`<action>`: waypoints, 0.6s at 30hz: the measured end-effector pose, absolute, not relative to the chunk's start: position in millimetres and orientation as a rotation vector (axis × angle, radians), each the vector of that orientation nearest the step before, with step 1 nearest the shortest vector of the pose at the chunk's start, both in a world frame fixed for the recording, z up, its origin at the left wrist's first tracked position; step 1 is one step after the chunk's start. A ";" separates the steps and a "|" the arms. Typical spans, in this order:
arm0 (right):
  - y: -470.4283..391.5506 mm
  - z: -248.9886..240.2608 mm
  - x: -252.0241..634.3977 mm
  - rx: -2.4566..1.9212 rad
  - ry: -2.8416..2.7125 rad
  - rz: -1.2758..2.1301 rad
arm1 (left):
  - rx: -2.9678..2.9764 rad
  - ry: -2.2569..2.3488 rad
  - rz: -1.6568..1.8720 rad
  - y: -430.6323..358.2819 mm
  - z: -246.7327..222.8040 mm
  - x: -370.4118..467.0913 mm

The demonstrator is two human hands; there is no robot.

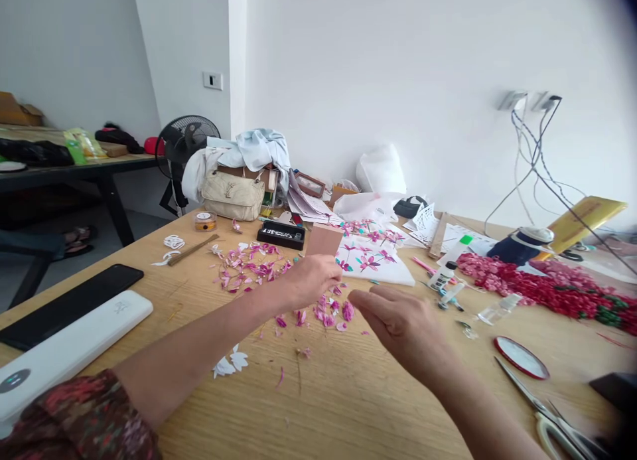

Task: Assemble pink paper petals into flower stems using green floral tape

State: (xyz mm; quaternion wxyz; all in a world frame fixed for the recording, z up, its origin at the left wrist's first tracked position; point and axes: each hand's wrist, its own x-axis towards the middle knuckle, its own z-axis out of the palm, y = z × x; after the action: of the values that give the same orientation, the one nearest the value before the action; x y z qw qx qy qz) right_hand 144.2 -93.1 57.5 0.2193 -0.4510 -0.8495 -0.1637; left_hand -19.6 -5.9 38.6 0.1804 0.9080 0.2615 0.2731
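My left hand [317,279] is over the middle of the table, its fingers curled closed; what they hold, if anything, is hidden. A flat pinkish-brown board [323,239] shows directly behind it, and I cannot tell whether the hand touches it. My right hand [401,317] is bent at the wrist, fingertips pressed together and pointing left, their contents too small to make out. Below and between the hands lie loose pink petals [326,314] and a magenta flower piece [348,310]. More pink petals [251,264] spread behind my left forearm. Pink flowers with teal leaves [368,261] lie on a white sheet.
Scissors [540,407] and a red-rimmed round dish [521,357] lie at right, near small bottles [442,275] and red flower strands [542,287]. At left are a white device [79,354], a black slab [74,301] and white petal cutouts [229,363]. A beige bag [233,196] stands behind.
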 end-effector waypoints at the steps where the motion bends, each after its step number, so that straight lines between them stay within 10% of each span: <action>1: -89.7 61.7 148.0 -1.261 -2.329 -0.407 | 2.583 0.643 0.695 -8.6 39.5 -19.7; 10: -64.5 24.2 172.0 -1.386 -1.968 0.191 | 1.875 0.425 0.722 -12.9 46.8 -26.5; 18: -101.3 32.7 146.5 -1.326 -2.295 -0.195 | 2.075 0.763 0.946 -1.4 38.7 -19.7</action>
State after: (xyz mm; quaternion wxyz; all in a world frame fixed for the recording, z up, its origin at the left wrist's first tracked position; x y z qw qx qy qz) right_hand 146.5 -101.3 32.7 0.2398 -0.4845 -0.8383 -0.0712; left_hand -19.7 -1.4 38.7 0.3602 0.8049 0.2961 0.3671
